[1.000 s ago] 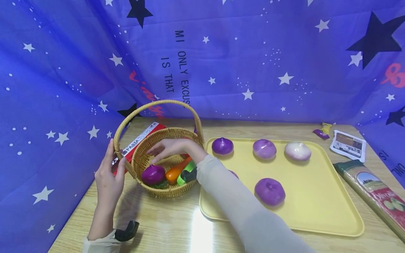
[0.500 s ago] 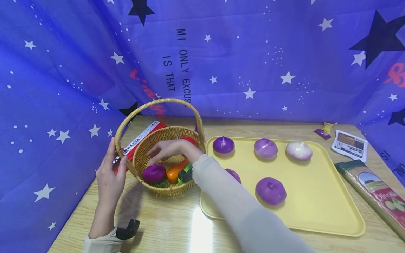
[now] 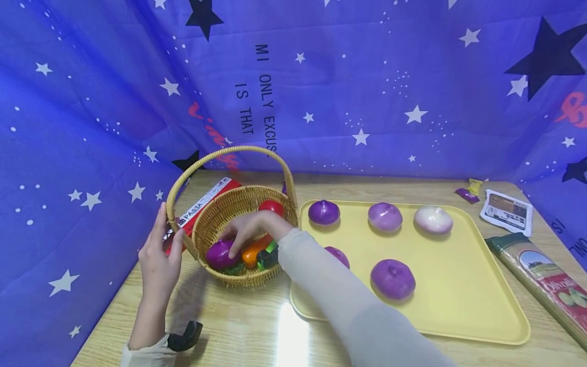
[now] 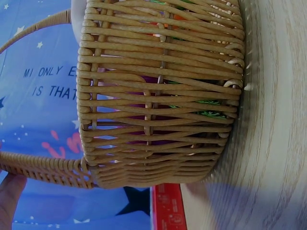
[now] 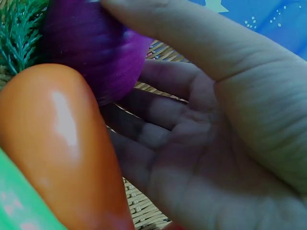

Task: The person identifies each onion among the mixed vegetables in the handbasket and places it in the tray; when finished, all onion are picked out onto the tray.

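- The right hand (image 3: 249, 228) reaches across from the tray side, forearm over the basket's rim, and sits inside the wicker basket (image 3: 215, 214) with the fingers bent downward.
- In the right wrist view the thumb and fingers (image 5: 163, 124) close partway around the purple onion (image 5: 91, 52); the thumb lies on top of it and the fingers curl beneath. Contact is visible, but a full grip is not.
- The left hand (image 3: 160, 255) stands upright outside the basket, thumb and fingers holding the base of the basket handle (image 3: 176, 224).
- The purple onion (image 3: 219, 254) lies at the near-left of the basket floor, directly under the right fingertips and just beside the orange carrot (image 3: 254, 251).
- A red tomato (image 3: 271, 207) and green toy pieces share the basket.
- A red pasta box (image 3: 202, 206) lies behind the basket.
- A yellow tray (image 3: 458, 285) to the right carries five more onions; the sleeve partly hides one.
- A pasta packet (image 3: 545, 285) lies right of the tray.
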Motion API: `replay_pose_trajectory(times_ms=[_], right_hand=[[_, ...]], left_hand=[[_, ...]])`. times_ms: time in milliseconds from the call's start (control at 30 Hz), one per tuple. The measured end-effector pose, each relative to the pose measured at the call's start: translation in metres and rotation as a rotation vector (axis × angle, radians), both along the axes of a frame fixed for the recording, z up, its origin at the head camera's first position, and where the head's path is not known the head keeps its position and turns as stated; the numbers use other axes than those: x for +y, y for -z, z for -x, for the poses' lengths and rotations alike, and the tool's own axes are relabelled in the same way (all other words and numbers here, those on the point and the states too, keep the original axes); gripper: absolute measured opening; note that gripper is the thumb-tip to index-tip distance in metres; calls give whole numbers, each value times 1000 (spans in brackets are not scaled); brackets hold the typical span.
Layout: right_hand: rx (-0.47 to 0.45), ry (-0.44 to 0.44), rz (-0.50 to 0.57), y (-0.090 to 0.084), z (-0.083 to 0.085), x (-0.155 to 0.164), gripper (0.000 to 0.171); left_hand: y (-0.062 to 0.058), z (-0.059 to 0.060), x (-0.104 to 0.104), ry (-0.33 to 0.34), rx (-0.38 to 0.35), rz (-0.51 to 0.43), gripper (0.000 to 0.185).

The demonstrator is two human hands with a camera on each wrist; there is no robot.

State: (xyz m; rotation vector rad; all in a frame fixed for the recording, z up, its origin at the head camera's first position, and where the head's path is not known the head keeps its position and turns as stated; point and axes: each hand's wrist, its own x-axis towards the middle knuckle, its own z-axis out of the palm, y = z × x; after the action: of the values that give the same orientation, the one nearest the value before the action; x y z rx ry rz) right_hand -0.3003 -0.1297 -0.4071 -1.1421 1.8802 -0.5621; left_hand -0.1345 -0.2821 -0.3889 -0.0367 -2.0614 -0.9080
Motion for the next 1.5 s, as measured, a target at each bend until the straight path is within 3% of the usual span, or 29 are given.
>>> replay_pose_trajectory(times_ms=[167,800,1000,1233,1500], right_hand=[[20,-21,-11,1,1,1,67],[-127,74,106,-4,8,12,65],[-81,82,186,-16,13,18,68],[-90,121,232,-30,16,24,66],[18,85,283,-45,18,30,69]], left_hand=[[0,-1,1,-7,-11,-2,66],[-1,1,5,8,0,0,66],[0,0,5,9,2,9,67],[0,-2,4,-7,5,7,66],[0,-3,2,6,-11,-17,66]])
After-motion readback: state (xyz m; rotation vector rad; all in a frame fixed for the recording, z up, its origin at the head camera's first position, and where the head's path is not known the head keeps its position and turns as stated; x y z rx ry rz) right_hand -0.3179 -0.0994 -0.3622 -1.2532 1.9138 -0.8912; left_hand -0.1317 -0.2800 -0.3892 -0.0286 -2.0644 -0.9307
